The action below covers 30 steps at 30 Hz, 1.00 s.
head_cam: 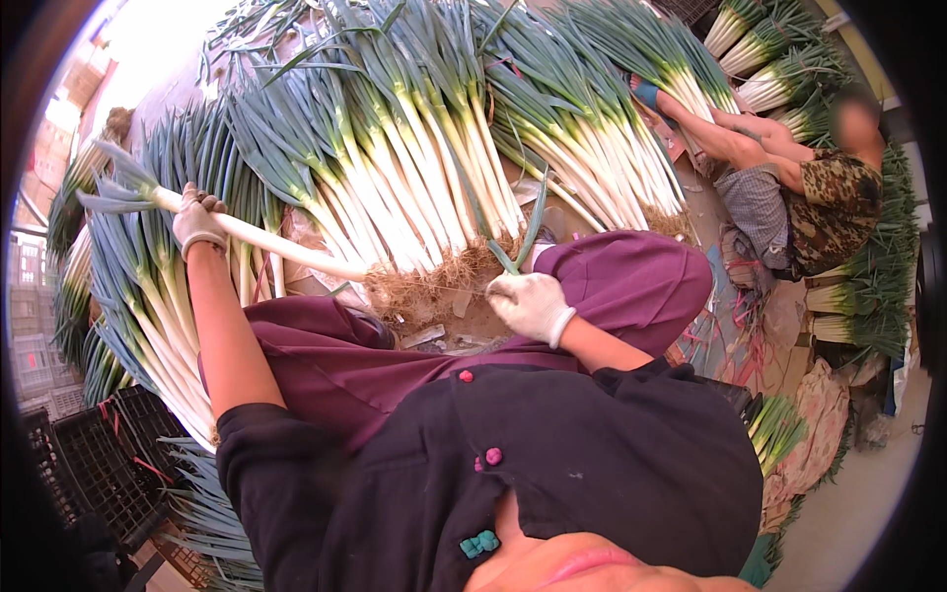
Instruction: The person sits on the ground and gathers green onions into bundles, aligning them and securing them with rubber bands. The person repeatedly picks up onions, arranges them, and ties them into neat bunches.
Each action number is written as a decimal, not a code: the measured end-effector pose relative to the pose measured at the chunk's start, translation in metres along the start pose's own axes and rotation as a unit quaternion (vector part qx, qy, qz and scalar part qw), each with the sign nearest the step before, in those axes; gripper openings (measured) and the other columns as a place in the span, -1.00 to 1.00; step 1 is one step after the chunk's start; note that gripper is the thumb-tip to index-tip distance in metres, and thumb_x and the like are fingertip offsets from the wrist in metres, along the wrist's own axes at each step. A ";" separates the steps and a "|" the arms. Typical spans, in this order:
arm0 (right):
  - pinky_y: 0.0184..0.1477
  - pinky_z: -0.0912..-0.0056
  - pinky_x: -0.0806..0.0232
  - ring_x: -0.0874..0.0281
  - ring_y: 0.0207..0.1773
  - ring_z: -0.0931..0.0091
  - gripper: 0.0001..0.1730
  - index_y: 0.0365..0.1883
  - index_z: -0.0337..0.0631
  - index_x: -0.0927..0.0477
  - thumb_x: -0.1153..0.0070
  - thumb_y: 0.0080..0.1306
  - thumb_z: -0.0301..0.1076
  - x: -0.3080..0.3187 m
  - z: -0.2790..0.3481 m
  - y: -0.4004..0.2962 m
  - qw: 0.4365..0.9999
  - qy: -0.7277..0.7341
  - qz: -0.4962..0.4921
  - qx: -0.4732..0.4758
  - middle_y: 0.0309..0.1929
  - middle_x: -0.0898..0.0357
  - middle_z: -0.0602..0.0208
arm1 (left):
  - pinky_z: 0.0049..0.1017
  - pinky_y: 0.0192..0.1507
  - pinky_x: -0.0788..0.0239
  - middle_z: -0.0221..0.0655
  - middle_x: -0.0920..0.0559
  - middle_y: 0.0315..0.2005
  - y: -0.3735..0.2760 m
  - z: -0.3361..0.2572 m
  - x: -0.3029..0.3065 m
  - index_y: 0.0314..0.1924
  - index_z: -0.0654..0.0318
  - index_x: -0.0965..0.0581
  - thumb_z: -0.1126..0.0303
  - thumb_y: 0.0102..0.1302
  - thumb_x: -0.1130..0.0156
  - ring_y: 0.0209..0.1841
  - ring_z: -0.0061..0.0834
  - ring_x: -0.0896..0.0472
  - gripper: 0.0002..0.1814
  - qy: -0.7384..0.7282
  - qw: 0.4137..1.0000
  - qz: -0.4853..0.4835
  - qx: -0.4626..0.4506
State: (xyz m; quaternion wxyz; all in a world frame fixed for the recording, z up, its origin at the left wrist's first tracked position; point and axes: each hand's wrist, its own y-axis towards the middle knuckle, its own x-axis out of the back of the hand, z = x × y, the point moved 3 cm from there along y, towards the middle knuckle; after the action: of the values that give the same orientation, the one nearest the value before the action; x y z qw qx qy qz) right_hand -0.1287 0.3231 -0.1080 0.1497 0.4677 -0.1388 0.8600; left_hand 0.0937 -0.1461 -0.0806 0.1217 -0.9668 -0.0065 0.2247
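My left hand [200,218], in a pale work glove, grips one long leek-like green onion [288,248] near the top of its white shaft. The root end of that stalk reaches the brown roots of the row before me. My right hand [529,303], gloved as well, is closed around a strip of green leaf [529,233] that sticks up in a fork above the fingers. Ahead of my knees lies a broad row of green onions [414,170], white stems and hairy roots [429,285] towards me, blue-green leaves pointing away.
Another pile of green onions [155,296] lies at my left, near black plastic crates [111,451]. At the right, a person in a camouflage shirt [836,200] sits by a further pile [592,155]. Tied bundles [777,81] line the far right, with pink twine [747,351] on the floor.
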 end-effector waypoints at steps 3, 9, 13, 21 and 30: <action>0.06 0.25 -0.31 -0.44 0.05 0.31 -0.46 -0.25 -0.09 -0.62 0.01 0.21 0.22 0.032 0.008 0.014 0.991 -0.117 -0.047 0.048 -0.06 -0.54 0.22 | -0.56 -0.63 -0.13 -0.55 -0.30 -0.65 0.005 -0.001 -0.002 -0.34 0.18 -0.41 0.35 0.36 -0.09 -0.69 -0.65 -0.24 -0.88 0.030 0.999 -0.017 0.008; -0.03 0.18 -0.38 -0.56 -0.09 0.15 -0.43 0.04 -0.14 -0.43 -0.05 0.23 0.08 0.001 0.063 0.058 0.968 0.246 -0.001 0.054 -0.09 -0.54 0.01 | -0.65 -0.70 -0.25 -0.52 -0.38 -0.66 -0.129 0.031 -0.114 -0.29 0.24 -0.36 0.33 0.31 -0.15 -0.71 -0.70 -0.31 -0.82 0.041 0.996 0.068 -0.037; -0.30 0.41 -0.39 -0.53 -0.32 0.45 -0.54 -0.08 -0.29 -0.47 -0.14 0.24 -0.08 0.010 0.052 0.047 0.900 0.432 0.021 -0.051 -0.35 -0.56 0.23 | -0.59 -0.33 -0.44 -0.25 -0.54 -0.28 -0.191 0.046 -0.160 0.10 0.41 -0.27 0.32 0.30 -0.18 -0.33 -0.57 -0.51 -0.53 0.236 0.906 0.310 -0.164; -0.70 0.69 0.09 -0.06 -0.70 0.81 -0.64 -0.13 -0.14 -0.56 -0.14 0.29 -0.05 0.162 -0.187 0.083 0.912 0.323 -0.184 -0.175 -0.68 -0.25 0.69 | -0.63 -0.19 -0.37 -0.38 -0.56 -0.27 -0.189 0.047 -0.145 0.03 0.40 -0.42 0.25 0.32 -0.16 -0.27 -0.65 -0.50 -0.60 0.334 0.854 0.388 -0.096; -0.11 0.09 -0.37 -0.55 -0.11 0.15 -0.65 -0.08 -0.13 -0.59 0.06 0.24 -0.22 0.111 -0.459 0.069 0.846 -0.406 0.101 -0.330 -0.17 -0.60 0.02 | -0.60 -0.16 -0.37 -0.37 -0.60 -0.31 -0.160 0.055 -0.088 -0.06 0.39 -0.50 0.30 0.31 -0.14 -0.26 -0.63 -0.54 -0.69 0.390 0.845 0.363 -0.038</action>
State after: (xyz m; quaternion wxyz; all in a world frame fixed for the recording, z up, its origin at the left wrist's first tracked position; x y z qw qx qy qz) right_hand -0.5632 0.4475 -0.2609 0.1380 0.6814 -0.5089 0.5076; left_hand -0.0031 0.0160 -0.0522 -0.0133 -0.9119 0.3843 -0.1431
